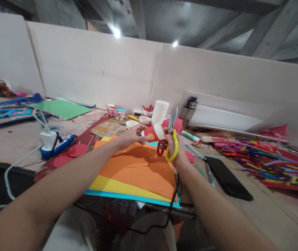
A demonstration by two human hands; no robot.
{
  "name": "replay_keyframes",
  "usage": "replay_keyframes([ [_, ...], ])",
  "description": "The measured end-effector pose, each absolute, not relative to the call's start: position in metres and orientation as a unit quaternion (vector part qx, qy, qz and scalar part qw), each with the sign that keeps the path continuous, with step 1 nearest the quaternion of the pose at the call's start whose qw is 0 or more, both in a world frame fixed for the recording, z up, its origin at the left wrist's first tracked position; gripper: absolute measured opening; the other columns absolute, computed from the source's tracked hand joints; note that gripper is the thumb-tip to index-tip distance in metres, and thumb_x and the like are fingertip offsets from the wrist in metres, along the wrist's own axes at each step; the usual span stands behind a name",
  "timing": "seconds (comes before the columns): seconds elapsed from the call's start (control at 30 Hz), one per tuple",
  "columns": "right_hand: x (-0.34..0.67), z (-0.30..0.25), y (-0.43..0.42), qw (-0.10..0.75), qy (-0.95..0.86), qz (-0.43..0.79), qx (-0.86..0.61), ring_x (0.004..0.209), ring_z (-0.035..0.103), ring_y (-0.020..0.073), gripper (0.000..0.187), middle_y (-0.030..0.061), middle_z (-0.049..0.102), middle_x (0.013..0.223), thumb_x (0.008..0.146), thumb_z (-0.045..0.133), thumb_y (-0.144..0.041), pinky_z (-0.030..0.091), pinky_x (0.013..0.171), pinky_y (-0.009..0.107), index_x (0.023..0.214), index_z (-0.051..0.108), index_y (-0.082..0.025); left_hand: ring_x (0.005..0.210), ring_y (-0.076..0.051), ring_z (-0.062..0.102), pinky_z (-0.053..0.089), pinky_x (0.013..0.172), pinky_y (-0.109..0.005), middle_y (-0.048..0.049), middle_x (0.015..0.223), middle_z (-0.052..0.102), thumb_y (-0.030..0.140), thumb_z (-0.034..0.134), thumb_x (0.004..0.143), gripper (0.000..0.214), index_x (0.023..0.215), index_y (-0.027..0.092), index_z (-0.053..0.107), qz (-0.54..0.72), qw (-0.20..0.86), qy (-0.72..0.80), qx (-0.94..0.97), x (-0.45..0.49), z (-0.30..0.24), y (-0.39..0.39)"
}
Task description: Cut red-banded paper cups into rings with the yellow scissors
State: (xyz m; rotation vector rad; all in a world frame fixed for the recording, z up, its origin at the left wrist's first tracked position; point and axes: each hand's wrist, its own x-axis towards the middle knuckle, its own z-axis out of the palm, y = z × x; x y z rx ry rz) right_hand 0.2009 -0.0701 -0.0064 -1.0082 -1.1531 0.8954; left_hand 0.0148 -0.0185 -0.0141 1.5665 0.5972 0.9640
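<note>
A red and white paper cup lies tilted on its side in the air above the sheets, its white rim turned to the right. My left hand grips it near the base, fingers closed around that end. In my right hand is a pair of scissors with one yellow and one red handle loop, blades pointing up. The right fingertips are close to the cup's rim; whether they touch it I cannot tell. Below both hands is a stack of orange, yellow and blue paper sheets.
A tall stack of white paper cups stands behind the hands. Pipe cleaners in many colours fill the right side, near a black phone. On the left are a blue power strip, red paper circles and a green sheet.
</note>
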Motion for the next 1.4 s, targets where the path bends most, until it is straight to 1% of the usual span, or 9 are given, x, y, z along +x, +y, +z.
replay_keyframes([
  [0.27,0.2008,-0.0070,-0.0694,0.636,-0.503,0.386,-0.440,0.043,0.047,0.0099,0.021,-0.0072,0.051,0.055,0.067,0.062,-0.032,0.040,0.039,0.022,0.084,0.053,-0.023,0.079,-0.014,0.062,0.052,0.066,-0.028,-0.0054,0.093,0.065,0.038,0.083,0.064,0.056,0.106,0.017,0.051,0.409,0.570,0.265,0.662,0.0152,-0.0132,-0.0190],
  [0.43,0.2001,-0.0041,-0.0714,0.618,-0.519,0.385,-0.448,0.041,0.044,0.0095,0.019,-0.0066,0.050,0.053,0.068,0.060,-0.033,0.036,0.037,0.021,0.082,0.053,-0.023,0.078,-0.014,0.063,0.052,0.067,-0.028,-0.0053,0.094,0.065,0.038,0.083,0.064,0.056,0.106,0.018,0.051,0.406,0.569,0.262,0.666,0.0148,-0.0131,-0.0186],
  [0.67,0.1990,-0.0008,-0.0730,0.618,-0.527,0.365,-0.455,0.045,0.045,0.0095,0.017,-0.0064,0.050,0.055,0.068,0.059,-0.032,0.038,0.041,0.022,0.080,0.052,-0.023,0.078,-0.013,0.063,0.052,0.067,-0.028,-0.0051,0.093,0.065,0.037,0.082,0.065,0.055,0.106,0.018,0.052,0.404,0.567,0.262,0.669,0.0141,-0.0146,-0.0179],
  [0.93,0.2010,-0.0055,-0.0703,0.620,-0.517,0.382,-0.450,0.042,0.045,0.0100,0.020,-0.0070,0.050,0.053,0.067,0.060,-0.032,0.037,0.038,0.021,0.083,0.052,-0.023,0.077,-0.013,0.062,0.052,0.066,-0.027,-0.0050,0.092,0.065,0.036,0.083,0.065,0.055,0.106,0.017,0.052,0.407,0.569,0.258,0.666,0.0145,-0.0139,-0.0183],
  [1.13,0.2002,-0.0042,-0.0720,0.621,-0.518,0.379,-0.449,0.043,0.046,0.0094,0.019,-0.0064,0.052,0.054,0.066,0.059,-0.031,0.039,0.040,0.022,0.083,0.053,-0.023,0.077,-0.013,0.063,0.052,0.066,-0.027,-0.0051,0.093,0.065,0.037,0.083,0.063,0.055,0.105,0.018,0.053,0.409,0.567,0.262,0.665,0.0144,-0.0135,-0.0190],
  [1.27,0.1990,-0.0035,-0.0726,0.626,-0.505,0.393,-0.447,0.040,0.045,0.0098,0.021,-0.0077,0.051,0.052,0.066,0.059,-0.031,0.037,0.037,0.022,0.084,0.051,-0.024,0.080,-0.014,0.062,0.052,0.066,-0.027,-0.0056,0.094,0.065,0.038,0.083,0.063,0.056,0.106,0.017,0.053,0.409,0.565,0.264,0.666,0.0143,-0.0114,-0.0205],
  [1.4,0.1981,-0.0023,-0.0738,0.628,-0.510,0.378,-0.450,0.040,0.046,0.0105,0.020,-0.0072,0.050,0.051,0.066,0.059,-0.032,0.038,0.037,0.023,0.082,0.052,-0.023,0.079,-0.014,0.062,0.051,0.064,-0.026,-0.0060,0.093,0.064,0.038,0.083,0.062,0.057,0.105,0.016,0.053,0.411,0.567,0.259,0.665,0.0147,-0.0101,-0.0211],
])
